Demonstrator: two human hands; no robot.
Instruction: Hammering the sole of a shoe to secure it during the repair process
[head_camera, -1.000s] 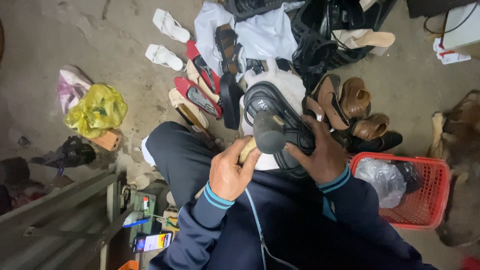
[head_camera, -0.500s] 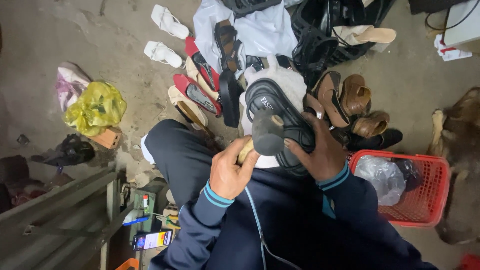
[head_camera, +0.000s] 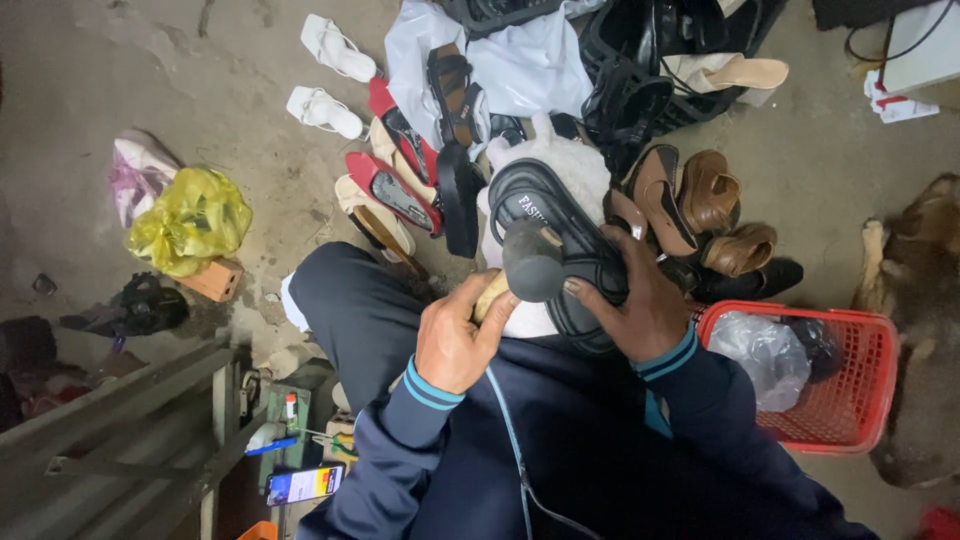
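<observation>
In the head view, at the centre of the frame, the left hand (head_camera: 460, 340) is clenched around the pale wooden handle of a hammer (head_camera: 530, 262), whose rounded dark metal head rests against the black sandal (head_camera: 560, 240). The right hand (head_camera: 640, 305) grasps that sandal from the right, fingers curled over its thick rubbery sole and wide straps. The sandal sits over a fluffy white slipper (head_camera: 575, 170) on the person's lap, just above the dark blue sleeves with teal cuffs.

Above, in the upper middle, lies a heap of shoes: 2 white flip-flops (head_camera: 330, 75) on the rough concrete floor (head_camera: 150, 70), red flats (head_camera: 390, 190), and brown leather heeled shoes (head_camera: 710, 195) to the right. A crumpled white plastic sheet (head_camera: 520, 60) lies beneath some of them.

At the lower right stands a red plastic mesh basket (head_camera: 860, 390) holding a clear bag. At the left, a crinkled yellow plastic bag (head_camera: 190, 220) lies beside a small brick-coloured block (head_camera: 215, 280). A phone with a lit screen (head_camera: 305, 485) lies at the lower left.
</observation>
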